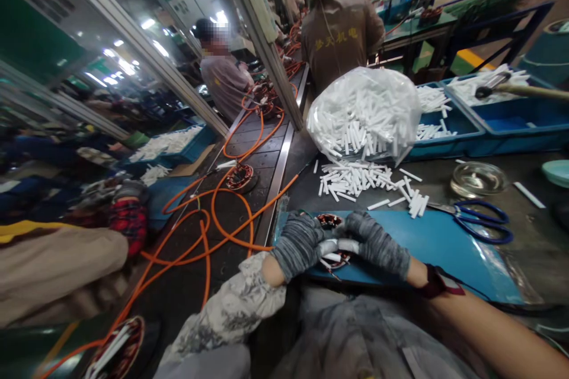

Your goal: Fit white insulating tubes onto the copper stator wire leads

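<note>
A motor stator with copper windings lies on the blue mat in front of me, partly covered by my hands. My left hand, in a grey striped glove, curls around its left side. From the right, my right hand, gloved alike, curls around the other side. Both thumbs have white tips and meet over the ring's middle. A short white tube and loose wire ends show just below the thumbs. What the fingertips pinch there is hidden.
Beyond the mat lie loose white tubes and a clear bag full of them. Blue scissors, a glass bowl and blue bins are to the right. On the left, a conveyor carries orange cable and another stator. Co-workers stand beyond.
</note>
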Demonstrator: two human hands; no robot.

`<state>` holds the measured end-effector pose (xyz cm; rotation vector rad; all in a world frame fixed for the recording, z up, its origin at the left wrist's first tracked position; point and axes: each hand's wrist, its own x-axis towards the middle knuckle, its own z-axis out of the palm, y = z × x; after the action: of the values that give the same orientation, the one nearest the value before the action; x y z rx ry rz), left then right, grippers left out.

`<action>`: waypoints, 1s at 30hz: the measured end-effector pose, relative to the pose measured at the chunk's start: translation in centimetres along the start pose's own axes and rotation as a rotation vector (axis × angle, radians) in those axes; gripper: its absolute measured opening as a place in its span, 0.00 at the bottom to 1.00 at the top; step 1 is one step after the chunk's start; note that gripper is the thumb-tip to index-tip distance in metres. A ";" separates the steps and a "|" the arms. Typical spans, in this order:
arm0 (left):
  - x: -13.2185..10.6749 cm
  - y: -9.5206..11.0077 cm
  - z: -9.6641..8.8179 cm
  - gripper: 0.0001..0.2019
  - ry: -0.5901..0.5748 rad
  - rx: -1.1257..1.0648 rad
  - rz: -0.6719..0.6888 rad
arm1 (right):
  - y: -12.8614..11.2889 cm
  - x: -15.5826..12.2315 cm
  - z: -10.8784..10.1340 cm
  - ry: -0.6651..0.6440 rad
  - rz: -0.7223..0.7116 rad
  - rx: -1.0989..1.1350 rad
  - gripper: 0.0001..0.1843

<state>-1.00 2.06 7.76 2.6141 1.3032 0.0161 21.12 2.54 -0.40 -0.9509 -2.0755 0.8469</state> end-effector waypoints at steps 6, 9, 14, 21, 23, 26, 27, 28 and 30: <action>3.0 2.5 0.2 0.17 -0.154 0.099 0.034 | 0.4 -2.4 -1.1 0.066 0.061 0.250 0.21; 3.3 0.9 0.2 0.30 -0.044 -0.006 0.136 | 0.2 -4.1 -1.8 0.181 0.083 0.160 0.17; 5.1 -2.5 0.5 0.36 -0.087 -0.171 0.145 | -1.3 -5.1 -2.2 0.171 0.000 0.082 0.13; 5.6 -3.0 0.3 0.35 0.086 -0.268 -0.137 | -1.0 -4.1 -1.8 0.290 0.146 0.123 0.12; 3.9 -2.7 -0.2 0.28 0.276 -0.280 -0.066 | -0.3 -4.6 -2.3 0.343 0.171 0.094 0.12; 1.6 -1.7 -0.6 0.16 0.368 -0.204 0.078 | 0.4 -5.0 -2.8 0.218 0.067 0.065 0.16; 1.1 -1.3 -0.4 0.15 0.343 -0.170 0.114 | 0.5 -4.8 -2.8 0.138 0.012 0.074 0.18; 0.8 -0.9 0.0 0.15 0.308 -0.138 0.134 | 0.6 -4.6 -2.8 0.061 -0.044 0.089 0.19; 0.4 -0.2 1.0 0.17 0.226 -0.088 0.137 | 0.9 -3.8 -2.8 -0.051 -0.111 0.129 0.21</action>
<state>-0.81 2.35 6.73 2.6808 1.1559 0.3920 25.50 0.65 -0.78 -0.7460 -2.0683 0.9420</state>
